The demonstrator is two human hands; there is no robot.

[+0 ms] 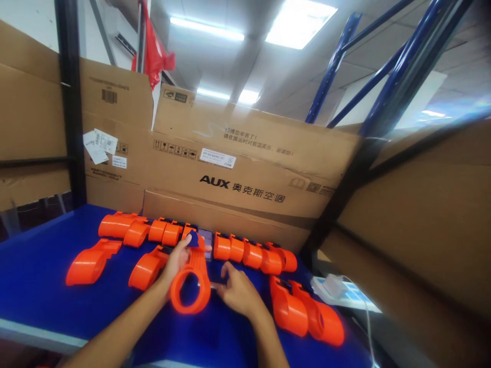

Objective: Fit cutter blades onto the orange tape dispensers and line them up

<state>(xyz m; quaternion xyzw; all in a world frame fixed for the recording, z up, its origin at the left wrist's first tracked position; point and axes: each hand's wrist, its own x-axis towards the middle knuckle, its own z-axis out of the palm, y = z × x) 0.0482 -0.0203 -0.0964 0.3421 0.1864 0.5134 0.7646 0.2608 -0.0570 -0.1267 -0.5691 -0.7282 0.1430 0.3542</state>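
Note:
My left hand [175, 263] grips an orange plastic tape-dispenser shell [192, 283] by its handle end, its ring end pointing toward me over the blue table [38, 266]. A small dark blue piece [193, 238] sits at the top of that shell by my thumb. My right hand [238, 291] rests just right of the ring, fingers curled and pinching a small thin part [215, 285] that I cannot make out.
Several more orange shells lie in a row along the back [245, 253], at the left [90, 261] and at the right [307, 312]. Cardboard boxes [245, 168] wall in the table. A white charger and cable [332, 286] lie at the right edge.

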